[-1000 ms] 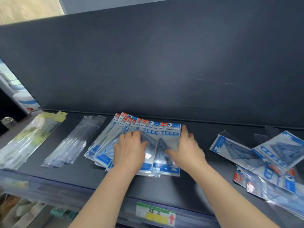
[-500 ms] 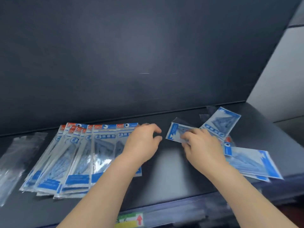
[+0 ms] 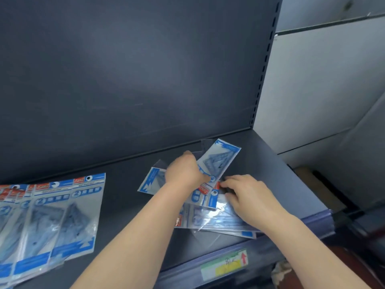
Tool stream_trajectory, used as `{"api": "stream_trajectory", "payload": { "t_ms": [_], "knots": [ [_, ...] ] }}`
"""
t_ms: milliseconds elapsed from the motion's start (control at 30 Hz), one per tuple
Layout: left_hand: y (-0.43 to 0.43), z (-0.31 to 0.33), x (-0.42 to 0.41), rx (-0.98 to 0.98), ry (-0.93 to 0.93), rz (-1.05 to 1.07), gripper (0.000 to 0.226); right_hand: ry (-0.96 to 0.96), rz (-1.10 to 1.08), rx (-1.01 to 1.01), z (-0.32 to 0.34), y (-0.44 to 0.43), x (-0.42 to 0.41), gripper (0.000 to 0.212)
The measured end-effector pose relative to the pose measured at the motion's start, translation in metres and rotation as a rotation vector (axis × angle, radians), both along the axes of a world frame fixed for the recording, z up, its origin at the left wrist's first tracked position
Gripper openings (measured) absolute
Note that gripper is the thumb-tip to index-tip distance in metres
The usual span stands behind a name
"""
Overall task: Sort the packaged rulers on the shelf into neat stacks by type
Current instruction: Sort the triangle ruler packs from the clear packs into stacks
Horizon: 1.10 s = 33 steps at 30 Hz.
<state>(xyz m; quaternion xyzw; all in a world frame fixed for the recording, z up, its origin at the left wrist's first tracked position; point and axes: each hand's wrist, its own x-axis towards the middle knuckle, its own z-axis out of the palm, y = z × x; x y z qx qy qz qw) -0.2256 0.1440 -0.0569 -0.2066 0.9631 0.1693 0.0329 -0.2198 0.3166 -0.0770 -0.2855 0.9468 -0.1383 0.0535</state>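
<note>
Left hand (image 3: 183,171), right hand (image 3: 251,198) on one packet pile (image 3: 209,213)

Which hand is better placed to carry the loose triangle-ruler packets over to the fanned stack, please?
Probably the left hand: it lies on the loose packets on the side nearer the fanned stack, while the right hand rests on their far side.

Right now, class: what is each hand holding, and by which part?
Cannot be told: left hand covers the loose packets, fingers hidden; right hand touches one's red header.
</note>
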Motion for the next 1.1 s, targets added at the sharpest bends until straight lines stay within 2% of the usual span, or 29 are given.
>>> {"api": "stream_trajectory", "payload": {
  "t_ms": [67,133,200,300,333,433,467,500,567,633,700,800,867,967,1033,1100],
  "knots": [
    [0.002,0.002,0.000,0.034,0.076,0.035,0.031,-0.002,0.030,-0.028,0.002,0.004,-0.010,0.035],
    [0.001,0.007,0.002,0.009,0.166,0.034,0.007,0.037,0.012,-0.108,0.004,0.004,-0.023,0.048],
    [-0.003,0.018,0.008,-0.031,0.216,-0.005,0.008,0.128,0.042,-0.154,0.008,-0.002,-0.036,0.069],
    [-0.007,0.039,0.021,-0.002,0.242,-0.105,0.014,0.219,0.087,-0.041,0.021,-0.012,-0.053,0.084],
    [-0.008,0.043,0.024,0.013,0.251,-0.136,0.014,0.230,0.087,-0.024,0.027,-0.014,-0.057,0.079],
    [-0.011,0.047,0.031,0.063,0.387,-0.090,0.009,0.194,0.061,-0.052,0.048,-0.015,-0.065,0.022],
    [-0.015,0.045,0.033,0.068,0.423,-0.025,0.005,0.162,0.045,-0.068,0.051,-0.014,-0.067,0.018],
    [-0.021,0.041,0.034,0.044,0.398,0.041,0.017,0.125,0.018,-0.115,0.052,-0.012,-0.069,0.018],
    [-0.035,0.030,0.037,-0.077,0.079,-0.001,0.046,-0.019,-0.060,-0.313,0.048,-0.010,-0.072,0.019],
    [-0.040,0.018,0.040,-0.132,-0.217,-0.154,0.056,-0.212,-0.065,-0.501,0.043,-0.011,-0.069,0.025],
    [-0.042,0.011,0.042,-0.123,-0.310,-0.207,0.063,-0.384,-0.001,-0.556,0.033,-0.014,-0.061,0.022],
    [-0.044,0.013,0.040,-0.210,-0.349,-0.174,0.077,-0.458,0.033,-0.522,0.020,-0.018,-0.051,0.016],
    [-0.046,0.017,0.041,-0.290,-0.347,-0.157,0.073,-0.489,0.026,-0.558,0.020,-0.020,-0.051,0.015],
    [-0.051,0.022,0.046,-0.337,-0.245,-0.113,0.046,-0.577,0.019,-0.661,0.027,-0.021,-0.050,0.011],
    [-0.057,0.025,0.054,-0.259,-0.110,-0.021,0.025,-0.612,-0.004,-0.744,0.031,-0.023,-0.049,0.011],
    [-0.065,0.028,0.063,-0.057,0.062,0.176,0.028,-0.656,-0.029,-0.788,0.033,-0.030,-0.049,0.016]
  ]
}}
